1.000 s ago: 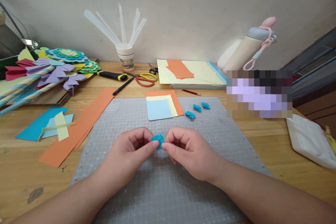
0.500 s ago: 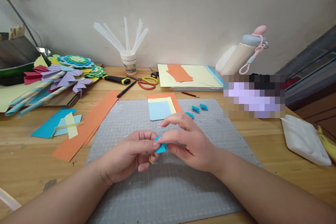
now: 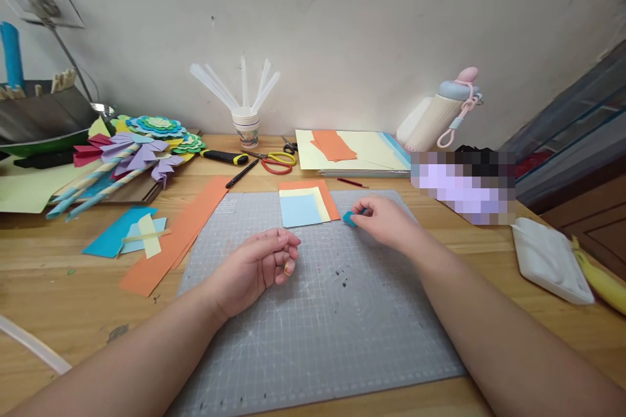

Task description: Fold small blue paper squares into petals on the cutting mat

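Note:
On the right of the grey cutting mat (image 3: 313, 326), my right hand (image 3: 384, 221) is low with its fingertips pinched at a small folded blue paper piece (image 3: 348, 218). The fingers hide part of that spot, so I cannot see any other blue pieces there. My left hand (image 3: 259, 267) hovers over the middle of the mat, loosely curled, fingers apart and holding nothing. A yellow band shows on one of its fingers. Just beyond the hands lies a stack of orange, yellow and light blue paper squares (image 3: 300, 210).
Orange strips (image 3: 180, 234) and blue paper (image 3: 117, 231) lie left of the mat. Behind it are a utility knife (image 3: 223, 157), a black pen (image 3: 242, 174), scissors (image 3: 278, 163), a paper cup (image 3: 245, 130) and a pencil (image 3: 353, 182). A bottle (image 3: 437, 117) leans at the back right.
My right hand has left my left hand and moved right and away to the blue pieces. The blue piece is gone from my left fingers, which have loosened. The view has tilted up slightly.

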The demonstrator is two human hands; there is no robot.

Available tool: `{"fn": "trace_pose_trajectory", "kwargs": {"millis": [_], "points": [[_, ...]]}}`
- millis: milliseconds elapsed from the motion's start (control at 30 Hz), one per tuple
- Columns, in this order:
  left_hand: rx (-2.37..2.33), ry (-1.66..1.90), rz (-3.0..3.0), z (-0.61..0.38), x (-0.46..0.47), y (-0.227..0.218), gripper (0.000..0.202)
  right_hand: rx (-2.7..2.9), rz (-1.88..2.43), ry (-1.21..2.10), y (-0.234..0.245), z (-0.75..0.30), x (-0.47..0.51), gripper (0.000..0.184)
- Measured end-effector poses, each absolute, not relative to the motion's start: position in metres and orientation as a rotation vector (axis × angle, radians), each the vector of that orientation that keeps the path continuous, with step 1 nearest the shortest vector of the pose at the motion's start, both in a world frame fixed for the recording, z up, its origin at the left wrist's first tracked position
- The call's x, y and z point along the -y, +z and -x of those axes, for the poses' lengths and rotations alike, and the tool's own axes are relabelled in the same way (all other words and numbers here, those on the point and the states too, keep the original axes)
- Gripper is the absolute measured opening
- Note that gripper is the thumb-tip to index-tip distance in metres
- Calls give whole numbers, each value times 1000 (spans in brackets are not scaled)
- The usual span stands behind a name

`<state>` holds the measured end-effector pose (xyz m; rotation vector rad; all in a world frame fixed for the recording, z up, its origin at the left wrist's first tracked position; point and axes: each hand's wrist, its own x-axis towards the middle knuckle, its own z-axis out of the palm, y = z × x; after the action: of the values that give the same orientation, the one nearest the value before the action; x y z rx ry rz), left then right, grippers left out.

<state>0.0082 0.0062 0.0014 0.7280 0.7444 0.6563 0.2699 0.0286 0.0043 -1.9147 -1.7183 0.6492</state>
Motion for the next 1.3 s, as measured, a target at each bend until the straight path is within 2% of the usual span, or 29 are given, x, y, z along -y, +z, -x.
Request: {"fn": "trace_pose_trajectory", "kwargs": {"millis": [233, 433, 567, 800, 1033, 1167, 1300], "points": [[-771, 654, -782, -8, -7, 1, 19, 1745, 1839, 763, 9, -254, -21, 6], [-848, 758, -945, -12, -4, -2, 24, 1860, 1481, 1064, 13, -216, 7, 9], [-870, 748, -1098, -15, -2, 0, 28, 1671, 1185, 1318, 3, -197, 21, 6], [-979, 850, -1130, -15, -3, 3, 23, 1593, 1145, 1066, -6, -193, 22, 4], [-975, 835, -1096, -16, -3, 2, 20, 1753, 1073, 943, -8, -192, 24, 13], [-949, 741, -1125, -13, -3, 0, 18, 1725, 1058, 1023, -6, -193, 24, 11], [-1061, 809, -1060, -12, -4, -2, 16, 1457, 1260, 1225, -4, -192, 22, 7]]}}
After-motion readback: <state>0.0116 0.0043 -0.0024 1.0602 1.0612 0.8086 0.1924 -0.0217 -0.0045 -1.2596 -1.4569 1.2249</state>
